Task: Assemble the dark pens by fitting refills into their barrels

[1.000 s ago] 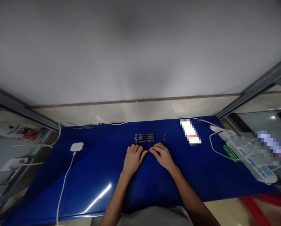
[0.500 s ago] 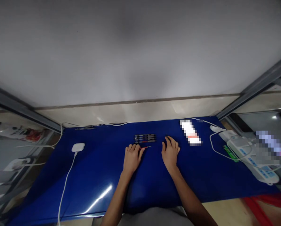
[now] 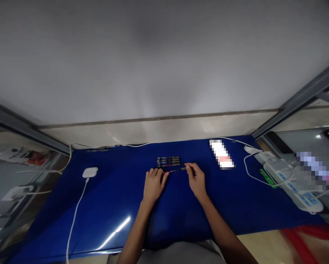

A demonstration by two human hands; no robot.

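My left hand [image 3: 153, 183] is closed around a pen [image 3: 167, 172] whose visible part is reddish, with its thin tip pointing right. My right hand [image 3: 196, 179] pinches a small dark piece, perhaps a pen cap [image 3: 183, 168], between thumb and forefinger. This piece lies in line with the pen tip, very close to it; whether the two touch I cannot tell. Just beyond both hands, several dark pens [image 3: 168, 161] lie side by side in a stack of rows on the blue table [image 3: 112, 194].
A white charging case [image 3: 90, 172] with a cable lies at the left. To the right are a blurred-out bright phone-like shape [image 3: 221, 154], a green package [image 3: 267, 178] and a white power strip [image 3: 299, 190]. More thin dark pens [image 3: 98, 150] lie near the back wall.
My right hand has moved left towards my left hand, bringing the small dark piece up to the pen's tip. My left hand stays nearly in place, still holding the pen.
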